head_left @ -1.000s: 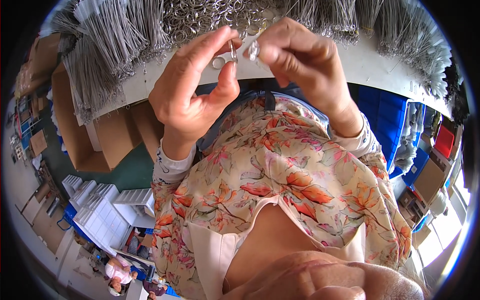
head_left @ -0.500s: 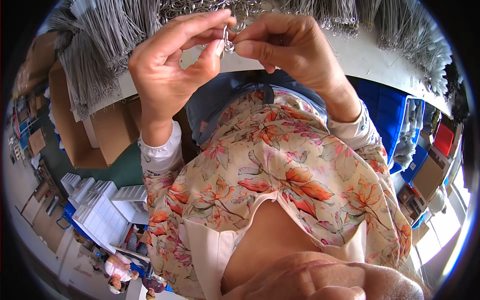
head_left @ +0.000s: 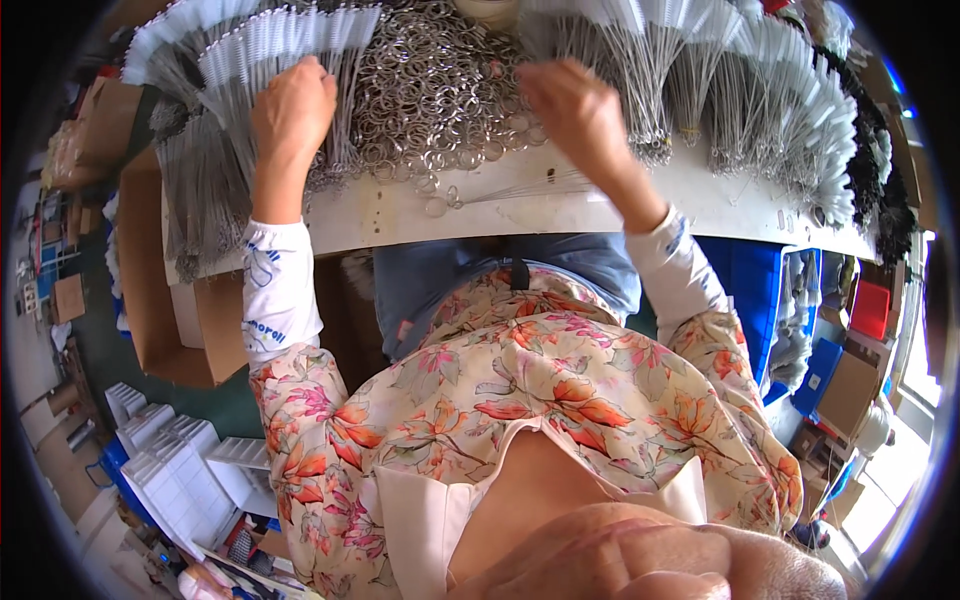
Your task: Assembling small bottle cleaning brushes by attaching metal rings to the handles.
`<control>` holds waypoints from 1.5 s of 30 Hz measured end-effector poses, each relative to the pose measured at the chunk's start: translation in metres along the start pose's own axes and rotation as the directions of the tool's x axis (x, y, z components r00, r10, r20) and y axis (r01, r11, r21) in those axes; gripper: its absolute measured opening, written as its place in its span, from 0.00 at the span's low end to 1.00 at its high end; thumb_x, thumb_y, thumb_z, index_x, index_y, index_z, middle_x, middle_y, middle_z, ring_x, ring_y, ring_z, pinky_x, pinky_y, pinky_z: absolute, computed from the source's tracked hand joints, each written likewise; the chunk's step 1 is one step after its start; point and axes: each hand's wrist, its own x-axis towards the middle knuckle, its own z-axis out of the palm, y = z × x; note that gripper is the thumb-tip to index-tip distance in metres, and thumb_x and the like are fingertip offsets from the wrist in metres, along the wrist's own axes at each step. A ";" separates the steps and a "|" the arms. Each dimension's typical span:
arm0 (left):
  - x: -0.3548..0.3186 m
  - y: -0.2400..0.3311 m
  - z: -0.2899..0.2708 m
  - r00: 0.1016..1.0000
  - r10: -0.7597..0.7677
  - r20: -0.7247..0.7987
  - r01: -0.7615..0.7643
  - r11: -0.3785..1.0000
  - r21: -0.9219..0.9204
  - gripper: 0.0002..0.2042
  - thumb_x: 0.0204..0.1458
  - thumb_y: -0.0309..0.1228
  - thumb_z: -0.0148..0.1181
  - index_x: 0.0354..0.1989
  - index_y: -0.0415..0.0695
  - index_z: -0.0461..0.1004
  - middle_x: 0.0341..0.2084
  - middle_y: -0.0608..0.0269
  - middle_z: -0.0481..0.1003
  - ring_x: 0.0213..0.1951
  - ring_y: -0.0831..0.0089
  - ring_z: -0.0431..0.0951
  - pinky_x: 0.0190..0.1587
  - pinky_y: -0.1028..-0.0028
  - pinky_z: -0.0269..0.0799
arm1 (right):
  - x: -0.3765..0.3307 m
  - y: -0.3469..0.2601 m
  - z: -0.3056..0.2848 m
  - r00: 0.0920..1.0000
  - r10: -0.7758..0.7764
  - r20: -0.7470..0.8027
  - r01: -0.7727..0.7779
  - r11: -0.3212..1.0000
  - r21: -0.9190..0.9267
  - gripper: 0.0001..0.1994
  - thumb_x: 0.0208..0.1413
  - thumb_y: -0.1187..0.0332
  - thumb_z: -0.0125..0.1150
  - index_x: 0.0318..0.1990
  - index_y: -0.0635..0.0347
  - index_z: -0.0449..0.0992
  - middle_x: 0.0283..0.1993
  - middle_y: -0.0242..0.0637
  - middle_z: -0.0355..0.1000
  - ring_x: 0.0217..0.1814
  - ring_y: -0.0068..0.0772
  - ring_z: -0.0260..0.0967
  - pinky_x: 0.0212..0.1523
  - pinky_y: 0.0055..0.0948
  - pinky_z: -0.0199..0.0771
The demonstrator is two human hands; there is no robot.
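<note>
Metal ring (head_left: 436, 207) with wire brushes (head_left: 525, 190) on surface (head_left: 340, 222), seemingly joined | loose rings (head_left: 430, 90), bundled brushes (head_left: 270, 55) left | left hand (head_left: 295, 103) at bundles, fingers curled, hold unclear | right hand (head_left: 578, 105) blurred near rings, grip can't tell

Blue printed lettering (head_left: 268, 331) runs across the white fabric cuff (head_left: 282, 285) on my left forearm, partly turned from view; blue marks on my right white fabric cuff (head_left: 680, 268) are illegible.
</note>
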 end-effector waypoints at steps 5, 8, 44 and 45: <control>-0.004 -0.002 0.005 0.990 -0.105 -0.092 0.098 0.992 -0.080 0.09 0.50 0.36 0.50 0.32 0.45 0.71 0.25 0.50 0.75 0.30 0.49 0.75 0.32 0.55 0.69 | 0.064 0.042 0.024 0.843 0.440 0.310 -0.283 0.853 -0.439 0.12 0.53 0.57 0.51 0.35 0.55 0.73 0.35 0.44 0.74 0.37 0.50 0.72 0.35 0.43 0.73; -0.004 0.000 0.007 0.928 -0.097 -0.359 0.010 0.972 -0.236 0.06 0.54 0.29 0.52 0.33 0.37 0.69 0.23 0.53 0.75 0.25 0.59 0.77 0.29 0.70 0.71 | 0.071 0.050 0.028 0.846 0.465 0.260 -0.324 0.837 -0.441 0.14 0.51 0.56 0.51 0.37 0.55 0.73 0.35 0.48 0.74 0.39 0.53 0.72 0.38 0.45 0.72; -0.051 -0.229 -0.028 0.910 -0.286 -0.301 0.122 0.877 -0.465 0.14 0.58 0.33 0.49 0.49 0.39 0.71 0.32 0.66 0.72 0.26 0.79 0.68 0.33 0.79 0.66 | -0.026 0.216 -0.247 0.427 0.804 -0.413 -0.473 0.588 0.656 0.08 0.50 0.65 0.56 0.30 0.58 0.77 0.14 0.24 0.60 0.16 0.16 0.56 0.17 0.22 0.58; -0.052 -0.219 -0.029 0.910 -0.286 -0.299 0.119 0.874 -0.471 0.14 0.58 0.33 0.49 0.49 0.39 0.71 0.32 0.66 0.72 0.26 0.79 0.68 0.33 0.79 0.66 | -0.031 0.233 -0.267 0.366 0.817 -0.446 -0.382 0.569 0.728 0.08 0.50 0.65 0.55 0.31 0.57 0.77 0.14 0.23 0.59 0.16 0.15 0.55 0.16 0.20 0.57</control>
